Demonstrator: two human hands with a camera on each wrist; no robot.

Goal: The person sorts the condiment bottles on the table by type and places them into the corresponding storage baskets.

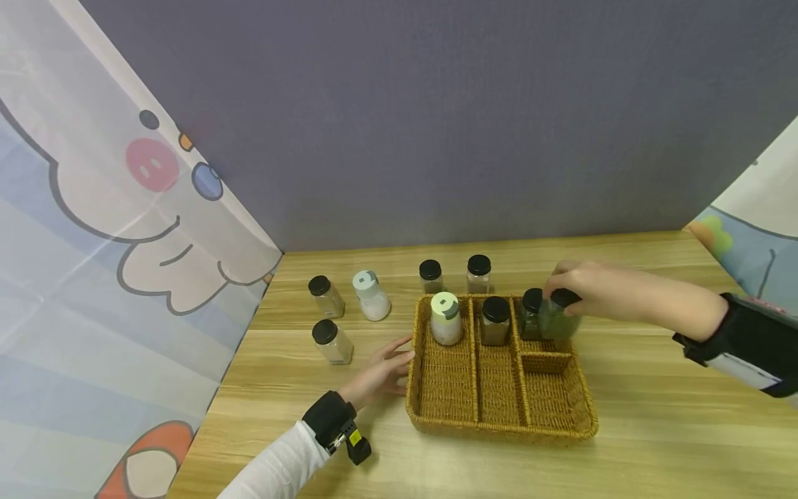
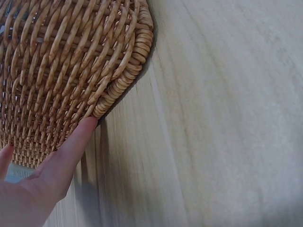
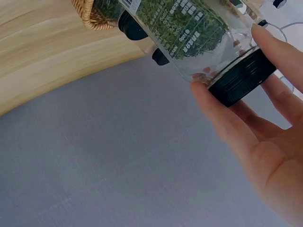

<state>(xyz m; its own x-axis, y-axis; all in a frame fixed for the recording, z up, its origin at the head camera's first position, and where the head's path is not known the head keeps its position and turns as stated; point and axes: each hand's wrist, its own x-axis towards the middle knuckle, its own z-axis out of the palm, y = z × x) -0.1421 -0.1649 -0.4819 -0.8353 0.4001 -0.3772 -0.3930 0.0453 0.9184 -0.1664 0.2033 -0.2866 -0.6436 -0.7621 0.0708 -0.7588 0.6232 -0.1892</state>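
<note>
My right hand (image 1: pixel 576 285) pinches a clear jar of dried green herbs (image 3: pixel 182 28) near its black lid. That jar is over the back right compartment of the woven basket (image 1: pixel 444 381); whether it touches the bottom is unclear. Beside it in the same compartment stands another black-lidded herb jar (image 1: pixel 530 315). A brown-filled jar (image 1: pixel 495 322) occupies the middle compartment, and a white shaker with a pale green lid (image 1: pixel 446 320) stands in the left one. With extended fingers, my left hand (image 1: pixel 383 369) touches the basket's left outer wall, seen close in the left wrist view.
Left of the basket on the wooden table are two black-lidded jars, one behind (image 1: pixel 327 298) and one nearer (image 1: pixel 333 343), plus a white shaker (image 1: pixel 372 298). Behind the basket stand two more jars, a left one (image 1: pixel 431 277) and a right one (image 1: pixel 479 275). A grey panel (image 1: pixel 436 125) borders the back.
</note>
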